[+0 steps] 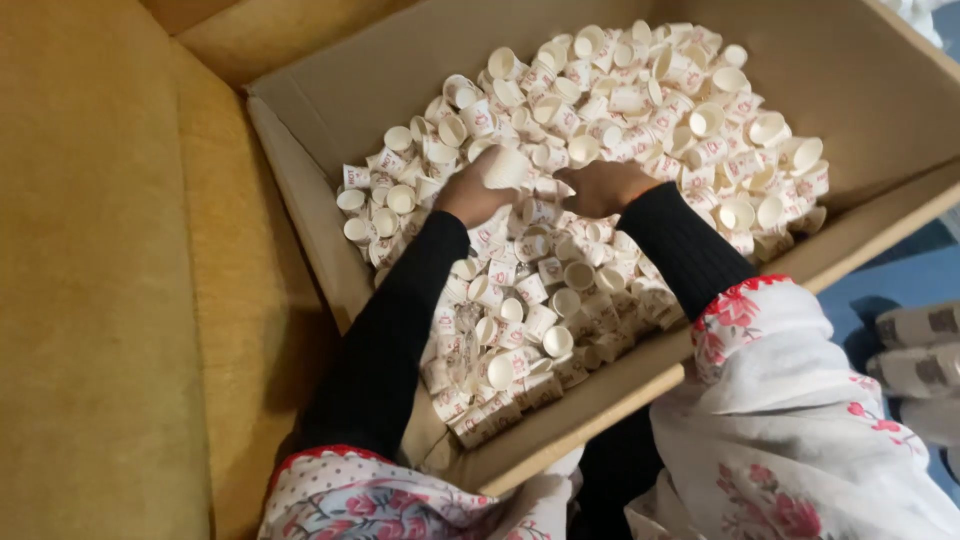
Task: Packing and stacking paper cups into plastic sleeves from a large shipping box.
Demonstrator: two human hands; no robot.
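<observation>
A large open cardboard box (300, 190) is seen from above, set against a mustard-yellow upholstered seat (100, 280) on the left, with a strip of blue floor (900, 280) showing at the right edge. The box is filled across its bottom with a loose heap of small white paper cups (640, 90) bearing red print, lying at all angles, some mouth-up, some on their sides. Both arms, in black sleeves (390, 330) under a white floral garment (800, 420), are reached into the middle of the heap. The left hand (470, 190) is curled around one paper cup (505, 165), which is held at the fingers' far end with its long axis tilted, mouth turned up and toward the right. The right hand (600, 185) is laid just beside it, knuckles up, its fingers bent down into the cups; whether anything is pinched beneath cannot be told. The held cup lies between the two hands, touching the left and a short way to the left of the right, so the left hand is the nearer one.
</observation>
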